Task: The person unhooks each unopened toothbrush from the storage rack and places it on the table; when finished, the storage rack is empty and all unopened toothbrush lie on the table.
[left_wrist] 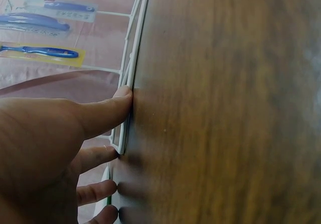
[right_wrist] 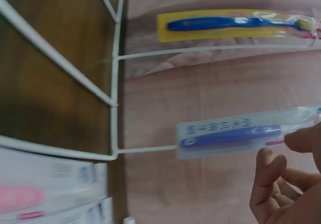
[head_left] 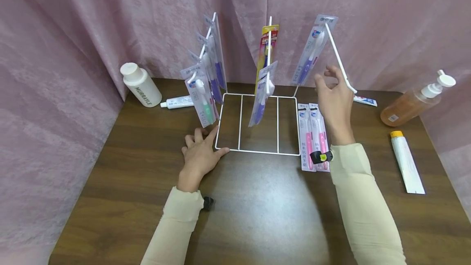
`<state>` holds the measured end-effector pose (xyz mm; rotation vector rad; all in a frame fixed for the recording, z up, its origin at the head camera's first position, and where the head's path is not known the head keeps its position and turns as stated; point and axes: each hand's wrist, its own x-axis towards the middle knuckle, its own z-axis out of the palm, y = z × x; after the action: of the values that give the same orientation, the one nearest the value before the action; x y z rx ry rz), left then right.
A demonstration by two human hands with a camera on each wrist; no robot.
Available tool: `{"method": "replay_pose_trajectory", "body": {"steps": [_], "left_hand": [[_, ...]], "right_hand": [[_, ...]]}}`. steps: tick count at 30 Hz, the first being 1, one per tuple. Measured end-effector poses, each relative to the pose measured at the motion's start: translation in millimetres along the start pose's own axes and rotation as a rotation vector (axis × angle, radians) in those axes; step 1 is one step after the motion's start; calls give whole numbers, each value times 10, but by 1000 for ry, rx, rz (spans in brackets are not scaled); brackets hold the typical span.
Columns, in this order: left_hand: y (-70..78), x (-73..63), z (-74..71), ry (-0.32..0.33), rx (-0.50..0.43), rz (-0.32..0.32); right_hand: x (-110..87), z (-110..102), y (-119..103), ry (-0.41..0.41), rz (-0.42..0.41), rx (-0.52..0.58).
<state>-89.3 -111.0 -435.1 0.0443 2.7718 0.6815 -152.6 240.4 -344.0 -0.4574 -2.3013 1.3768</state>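
A white wire rack (head_left: 257,151) stands on the brown table with three upright pegs. My left hand (head_left: 200,150) lies flat at its front-left corner, and the thumb (left_wrist: 111,110) presses against the base wire (left_wrist: 138,38). My right hand (head_left: 333,97) is raised beside the right peg (head_left: 340,62), fingers loosely curled. One fingertip (right_wrist: 301,138) touches the end of a packaged purple toothbrush (right_wrist: 241,133) that hangs on that peg (head_left: 310,58). Several packs hang on the left peg (head_left: 206,89), and more on the middle peg (head_left: 263,93). Two pink toothbrush packs (head_left: 312,134) lie flat under my right wrist.
A white bottle (head_left: 140,85) and a toothpaste tube (head_left: 178,102) lie at the back left. An amber pump bottle (head_left: 413,103) and a yellow-capped white tube (head_left: 406,162) lie at the right. Another small tube (head_left: 366,100) lies behind my right hand. Pink curtain surrounds the table.
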Motion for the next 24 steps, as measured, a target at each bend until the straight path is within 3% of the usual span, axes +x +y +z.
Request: {"method": "replay_pose_trajectory", "body": {"steps": [7, 15, 24], "left_hand": [[-20, 20, 46, -21, -11, -6], [-18, 18, 35, -15, -23, -8], [-56, 27, 28, -1, -34, -5]], "right_hand": [[218, 27, -189, -31, 11, 151], [285, 99, -276, -31, -9, 270], [315, 205, -339, 4, -32, 323]]}}
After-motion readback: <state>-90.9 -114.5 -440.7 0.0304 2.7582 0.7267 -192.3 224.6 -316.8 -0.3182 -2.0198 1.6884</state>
